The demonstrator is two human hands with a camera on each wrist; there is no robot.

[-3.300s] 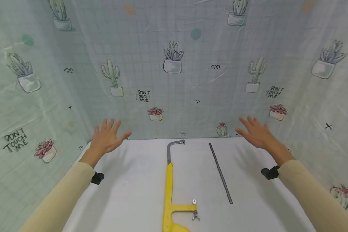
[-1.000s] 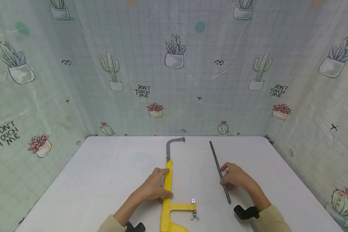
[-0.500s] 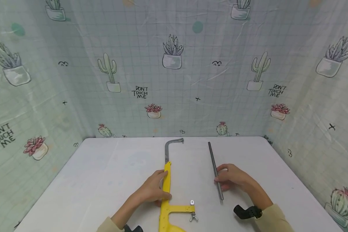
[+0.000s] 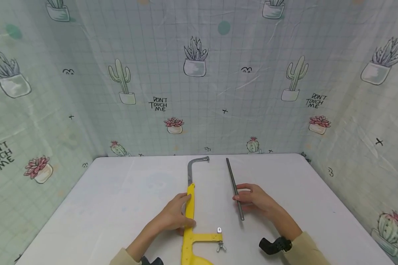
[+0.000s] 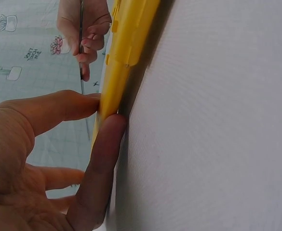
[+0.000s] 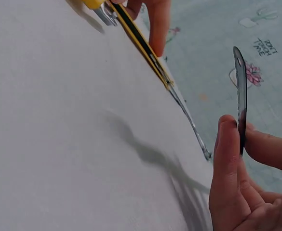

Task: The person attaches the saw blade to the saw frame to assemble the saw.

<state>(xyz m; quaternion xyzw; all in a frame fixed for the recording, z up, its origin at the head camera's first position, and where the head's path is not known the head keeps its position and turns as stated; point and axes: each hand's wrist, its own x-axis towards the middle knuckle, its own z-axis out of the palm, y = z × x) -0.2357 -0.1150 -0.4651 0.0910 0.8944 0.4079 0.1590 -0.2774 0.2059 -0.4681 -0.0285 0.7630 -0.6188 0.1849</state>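
Observation:
A yellow hacksaw frame [image 4: 187, 246] with a bent grey metal front arm lies on the white table, no blade fitted across it. My left hand [image 4: 173, 216] grips its yellow bar from the left; in the left wrist view, thumb and fingers pinch the frame [image 5: 131, 38] on both sides. To the right, my right hand [image 4: 257, 200] pinches a dark hacksaw blade [image 4: 231, 176] between thumb and fingers. The right wrist view shows the blade [image 6: 242, 91] raised off the table, with a hole near its tip. A wing nut [image 4: 220, 246] sits on the frame's short crosspiece.
The white table [image 4: 119, 206] runs back to a cactus-print curtain [image 4: 199, 92] that encloses it behind and on both sides. The frame's handle end is cut off by the head view's lower edge. Black wrist-camera mounts [image 4: 274, 246] jut from the wrists.
Both hands have come down from above the table's far part. My right hand has picked up the blade and moved it left towards the frame. My left hand has taken hold of the frame.

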